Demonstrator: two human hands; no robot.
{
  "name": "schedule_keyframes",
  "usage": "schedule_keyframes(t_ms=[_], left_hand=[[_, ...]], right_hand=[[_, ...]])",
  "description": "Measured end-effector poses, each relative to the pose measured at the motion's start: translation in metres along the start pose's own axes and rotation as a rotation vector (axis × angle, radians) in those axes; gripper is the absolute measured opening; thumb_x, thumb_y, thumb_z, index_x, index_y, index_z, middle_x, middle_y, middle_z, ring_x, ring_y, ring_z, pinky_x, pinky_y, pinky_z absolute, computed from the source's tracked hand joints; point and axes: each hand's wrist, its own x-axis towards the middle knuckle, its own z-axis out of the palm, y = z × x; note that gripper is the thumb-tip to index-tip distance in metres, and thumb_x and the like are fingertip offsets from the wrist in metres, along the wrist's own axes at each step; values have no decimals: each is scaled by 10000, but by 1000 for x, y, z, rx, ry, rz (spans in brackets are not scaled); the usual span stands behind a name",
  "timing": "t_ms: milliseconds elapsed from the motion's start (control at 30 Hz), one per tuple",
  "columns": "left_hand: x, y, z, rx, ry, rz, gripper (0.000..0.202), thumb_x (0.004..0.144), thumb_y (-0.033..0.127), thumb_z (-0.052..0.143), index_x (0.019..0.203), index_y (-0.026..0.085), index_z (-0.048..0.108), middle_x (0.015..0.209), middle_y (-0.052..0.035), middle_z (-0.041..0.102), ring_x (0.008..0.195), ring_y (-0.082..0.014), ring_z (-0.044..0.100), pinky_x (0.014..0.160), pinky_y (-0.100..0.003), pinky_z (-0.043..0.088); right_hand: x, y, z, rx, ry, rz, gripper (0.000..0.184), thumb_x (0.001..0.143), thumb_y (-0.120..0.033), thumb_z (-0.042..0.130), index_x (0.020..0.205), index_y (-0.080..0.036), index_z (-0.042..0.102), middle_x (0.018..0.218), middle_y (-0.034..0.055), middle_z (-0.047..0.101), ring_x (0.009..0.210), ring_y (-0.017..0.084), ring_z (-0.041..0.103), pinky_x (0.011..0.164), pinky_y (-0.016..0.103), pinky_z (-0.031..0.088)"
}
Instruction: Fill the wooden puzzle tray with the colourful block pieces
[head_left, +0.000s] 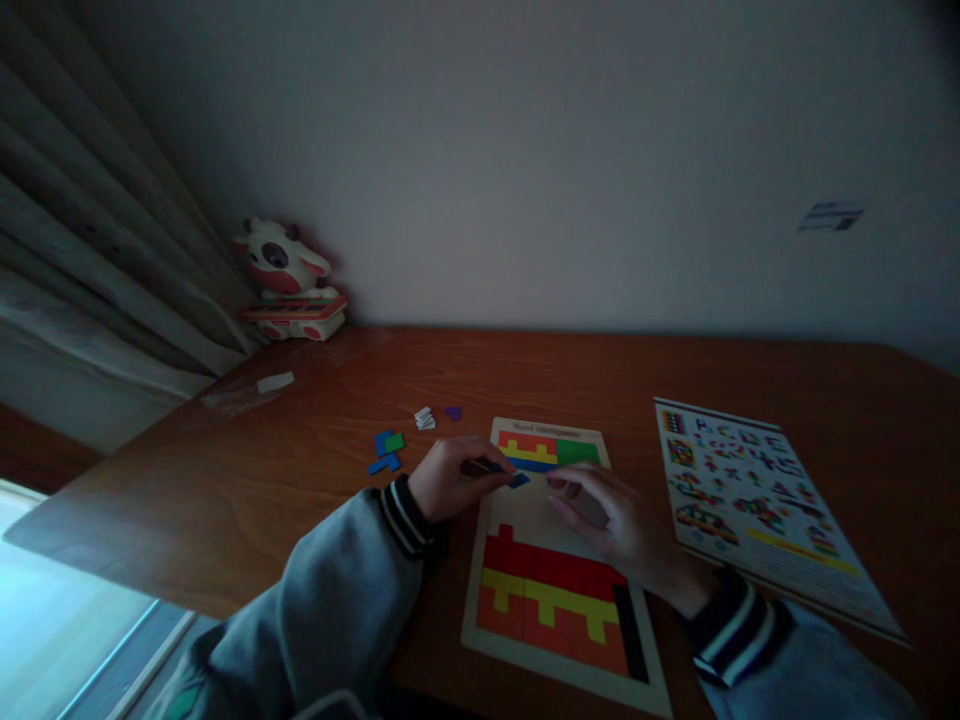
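A wooden puzzle board [471, 622] lies lengthwise before me. Orange, yellow, dark red and black pieces fill its near end, while orange, yellow, blue and green ones sit at its far end. Over the bare middle part, my left hand [461, 477] pinches a small blue puzzle piece [519, 481] between thumb and fingertips. My right hand [611, 520] hovers above the board's right side, just right of the blue piece, with thumb and fingers apart and nothing visible between them.
Left of the board lie loose blue pieces [385, 463], a green piece [394, 442], white pieces [424, 419] and a purple piece [453, 412]. A printed pattern sheet [750, 490] lies at right. A cow-shaped toy [292, 280] stands at the back left by the curtain [97, 220].
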Motion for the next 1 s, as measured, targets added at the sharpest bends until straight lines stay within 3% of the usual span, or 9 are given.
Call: schedule_keyframes(t_ms=[133, 300, 433, 667, 800, 1000], left_hand=[[3, 2, 19, -74, -3, 64, 209, 844, 330, 708, 889, 128, 735, 867, -87, 730, 768, -152, 686, 727, -258, 567], [-6, -1, 27, -93, -8, 37, 203, 867, 318, 684, 955, 141, 730, 891, -86, 732, 788, -158, 686, 734, -264, 560], [-10, -7, 31, -146, 22, -24, 369, 889, 313, 653, 1220, 154, 618, 1000, -100, 720, 833, -159, 681, 724, -258, 560], [-11, -19, 34, -257, 109, -127, 320, 899, 389, 635, 1114, 152, 651, 957, -87, 711, 807, -153, 663, 700, -246, 539], [-10, -23, 33, -274, 127, -144, 336, 889, 401, 648, 1113, 151, 651, 944, -80, 701, 808, -153, 654, 714, -251, 529], [-9, -20, 32, -248, 114, -143, 313, 891, 412, 637, 1046, 143, 672, 924, -84, 698, 801, -162, 650, 708, -258, 525]], right_hand=[[4, -16, 3, 108, 16, 34, 208, 935, -339, 567, 1119, -252, 605, 998, 38, 690, 855, 155, 660, 777, 306, 557], [8, -22, 0, 190, -5, 138, 159, 935, -364, 551, 948, -251, 663, 876, 4, 716, 820, 154, 681, 737, 271, 556], [4, -6, -6, 217, 84, 265, 203, 909, -409, 586, 980, -238, 668, 884, 19, 723, 806, 165, 685, 740, 292, 563], [-4, 23, -24, 187, 313, 361, 326, 880, -460, 605, 1089, -218, 661, 996, 72, 732, 876, 205, 700, 762, 346, 589], [-9, 27, -32, 57, 274, 290, 299, 892, -429, 594, 1103, -225, 645, 998, 69, 737, 882, 212, 706, 771, 370, 594], [-18, 18, -43, -275, 88, -51, 172, 911, -259, 570, 1045, -266, 678, 997, 42, 737, 902, 217, 700, 830, 407, 575]])
